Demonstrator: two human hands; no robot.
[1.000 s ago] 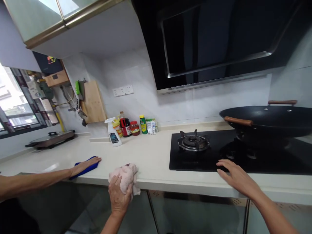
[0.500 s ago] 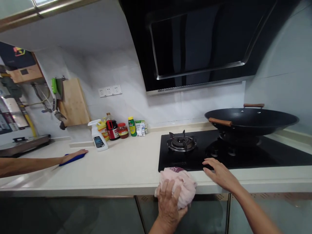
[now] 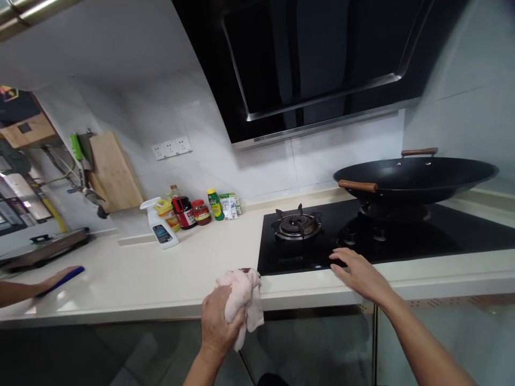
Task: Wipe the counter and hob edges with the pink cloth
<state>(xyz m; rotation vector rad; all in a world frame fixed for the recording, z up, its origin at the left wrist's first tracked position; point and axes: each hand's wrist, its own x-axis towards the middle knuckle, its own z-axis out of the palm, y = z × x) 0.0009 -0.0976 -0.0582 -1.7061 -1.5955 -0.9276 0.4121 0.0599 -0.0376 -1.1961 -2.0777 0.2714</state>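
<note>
Pink cloth, clutched in left hand, had slid left from in front of hob to front edge of counter, beside hob's front-left corner: wiping stroke apparently reversed. Right hand, empty, loosely curved, was at hob's front edge.

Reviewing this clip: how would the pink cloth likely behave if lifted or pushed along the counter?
The pink cloth would probably be floppy, since it bunches into folds against the left hand. A loose end droops over the edge of the counter, so it may trail. Crumpled and soft-looking, it seems unlikely to roll.
</note>
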